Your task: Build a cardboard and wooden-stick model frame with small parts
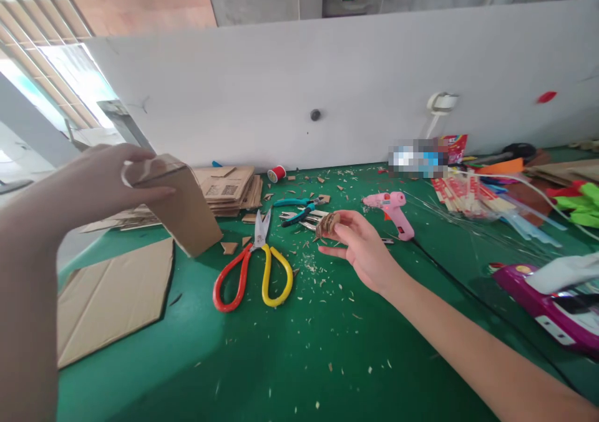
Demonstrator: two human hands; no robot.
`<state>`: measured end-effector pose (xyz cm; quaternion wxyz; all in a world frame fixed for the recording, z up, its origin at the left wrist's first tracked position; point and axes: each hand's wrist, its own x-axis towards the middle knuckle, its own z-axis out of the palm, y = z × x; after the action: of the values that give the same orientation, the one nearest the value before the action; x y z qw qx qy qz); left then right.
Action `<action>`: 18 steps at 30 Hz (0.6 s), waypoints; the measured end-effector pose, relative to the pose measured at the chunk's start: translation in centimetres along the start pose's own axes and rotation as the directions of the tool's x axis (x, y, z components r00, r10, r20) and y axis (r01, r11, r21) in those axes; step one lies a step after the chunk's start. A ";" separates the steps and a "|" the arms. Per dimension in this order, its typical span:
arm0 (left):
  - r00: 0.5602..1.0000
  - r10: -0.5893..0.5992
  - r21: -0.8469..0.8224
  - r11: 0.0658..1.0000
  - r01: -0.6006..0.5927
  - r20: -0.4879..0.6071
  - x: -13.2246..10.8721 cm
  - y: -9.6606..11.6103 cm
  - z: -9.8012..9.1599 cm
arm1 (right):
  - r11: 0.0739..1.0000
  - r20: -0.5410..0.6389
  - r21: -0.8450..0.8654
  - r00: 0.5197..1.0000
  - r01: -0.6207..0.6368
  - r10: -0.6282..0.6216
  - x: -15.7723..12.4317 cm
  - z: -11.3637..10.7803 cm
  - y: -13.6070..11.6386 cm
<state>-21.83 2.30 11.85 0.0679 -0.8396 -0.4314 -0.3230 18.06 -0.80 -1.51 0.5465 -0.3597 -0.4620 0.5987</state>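
My left hand is raised at the left and grips a folded brown cardboard piece by its top edge, lifted above the green table. My right hand reaches over the middle of the table and pinches a small rolled scrap of cardboard between thumb and fingertips. Scissors with one red and one yellow handle lie flat between the two hands. Teal-handled pliers lie just behind the small scrap.
A flat cardboard sheet lies at the left, a cardboard stack behind it. Also here: a red thread spool, a pink glue gun, wooden sticks, a purple toy-like object, coloured felt, scattered cardboard crumbs. A white wall runs behind.
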 end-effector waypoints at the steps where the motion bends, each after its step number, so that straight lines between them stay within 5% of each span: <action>1: 0.995 -0.093 0.183 0.978 0.099 -0.038 0.1 0.9 0.1 | 1.000 0.008 0.014 1.000 0.008 -0.008 0.0 0.0 -0.2; 3: 0.983 -0.150 0.282 0.943 0.175 -0.107 0.5 4.0 0.4 | 0.999 0.015 0.017 0.999 0.046 -0.046 0.1 -0.2 -0.8; 9: 0.999 0.029 -0.089 0.996 -0.032 -0.034 2.6 13.7 3.5 | 0.974 -0.069 0.023 0.972 0.226 -0.224 0.8 -0.4 -4.1; 13: 0.996 0.092 -0.177 0.980 -0.092 -0.010 3.6 16.1 7.4 | 0.943 -0.089 -0.032 0.939 0.331 -0.333 1.4 -0.3 -7.3; 18: 0.992 -0.063 -0.128 0.991 0.049 -0.106 4.1 18.6 11.3 | 0.897 -0.077 -0.058 0.894 0.439 -0.442 2.5 0.6 -10.9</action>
<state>-0.37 -1.92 8.56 0.0297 -0.8107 -0.4294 -0.3969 20.69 1.31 9.17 0.6805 -0.2827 -0.5184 0.4338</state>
